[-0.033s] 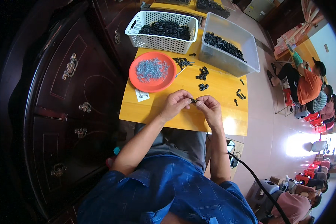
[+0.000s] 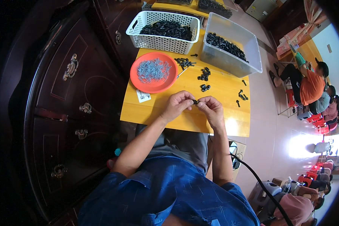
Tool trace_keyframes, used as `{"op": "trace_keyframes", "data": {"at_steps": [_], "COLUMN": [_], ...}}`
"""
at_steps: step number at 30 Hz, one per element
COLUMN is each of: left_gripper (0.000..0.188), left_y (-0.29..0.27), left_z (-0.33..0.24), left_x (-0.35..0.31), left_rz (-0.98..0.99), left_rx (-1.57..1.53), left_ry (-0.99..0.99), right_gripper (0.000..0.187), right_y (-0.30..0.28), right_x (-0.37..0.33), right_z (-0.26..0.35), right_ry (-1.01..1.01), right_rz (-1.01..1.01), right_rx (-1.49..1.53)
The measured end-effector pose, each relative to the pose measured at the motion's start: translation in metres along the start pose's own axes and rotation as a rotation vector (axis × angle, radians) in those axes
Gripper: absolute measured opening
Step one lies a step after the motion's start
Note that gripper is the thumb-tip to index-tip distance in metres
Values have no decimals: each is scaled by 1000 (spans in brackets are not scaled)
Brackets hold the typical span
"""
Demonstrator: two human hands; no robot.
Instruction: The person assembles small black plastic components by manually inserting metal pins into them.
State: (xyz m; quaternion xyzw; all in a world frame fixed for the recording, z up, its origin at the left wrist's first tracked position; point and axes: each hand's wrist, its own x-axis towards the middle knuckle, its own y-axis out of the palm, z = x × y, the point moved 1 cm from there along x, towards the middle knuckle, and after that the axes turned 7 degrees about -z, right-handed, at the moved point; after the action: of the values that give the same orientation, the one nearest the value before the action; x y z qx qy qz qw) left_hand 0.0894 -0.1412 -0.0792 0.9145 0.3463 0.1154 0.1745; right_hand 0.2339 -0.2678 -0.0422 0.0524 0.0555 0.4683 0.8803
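Note:
Over the near part of the yellow table (image 2: 139,113), my left hand (image 2: 178,104) and my right hand (image 2: 211,108) meet at their fingertips. Between them they pinch a small black plastic part (image 2: 195,102), mostly covered by the fingers, so its exact kind is hard to make out. Just beyond my hands lie a few short black ring-like pieces (image 2: 205,87) and another small cluster of them (image 2: 204,74). To the left of these is an orange-red plate (image 2: 135,81) holding a heap of tiny silvery metal pieces (image 2: 153,70).
At the back stand a white perforated basket (image 2: 165,43) and a clear plastic bin (image 2: 229,64), both with many black parts. Long black pieces (image 2: 184,62) lie near the plate, and several more (image 2: 243,96) at right. A dark cabinet (image 2: 71,94) borders the left; people sit far right.

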Motion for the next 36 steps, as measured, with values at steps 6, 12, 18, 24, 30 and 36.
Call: {"op": "trace_keyframes", "data": {"at_steps": [6,12,18,24,30,36], "left_gripper": [9,9,5,5,8,27], "left_y": [1,2,4,5,6,18], "left_z": [-2,1,7,13,13,9], "left_x": [-1,-2,-3,-4,-5,-7], "left_rz": [8,9,-30,-34,-38,-147], "left_rx": [29,93,198,227,207,368], "left_ry": [-29,-10,50,58,64,184], "right_gripper": [7,5,6,6,6,15], "right_y": [-4,-7,-2,-4,1,0], "right_x": [2,5,6,4,-3,-7], "right_z": [1,0,7,-3,-14,-21], "right_ry": [9,-13,-112,-12,50,14], "right_rz": [13,35,1,43,-6,-95], "right_rx": [-91,-243,-494,-283,-55,-248]}}
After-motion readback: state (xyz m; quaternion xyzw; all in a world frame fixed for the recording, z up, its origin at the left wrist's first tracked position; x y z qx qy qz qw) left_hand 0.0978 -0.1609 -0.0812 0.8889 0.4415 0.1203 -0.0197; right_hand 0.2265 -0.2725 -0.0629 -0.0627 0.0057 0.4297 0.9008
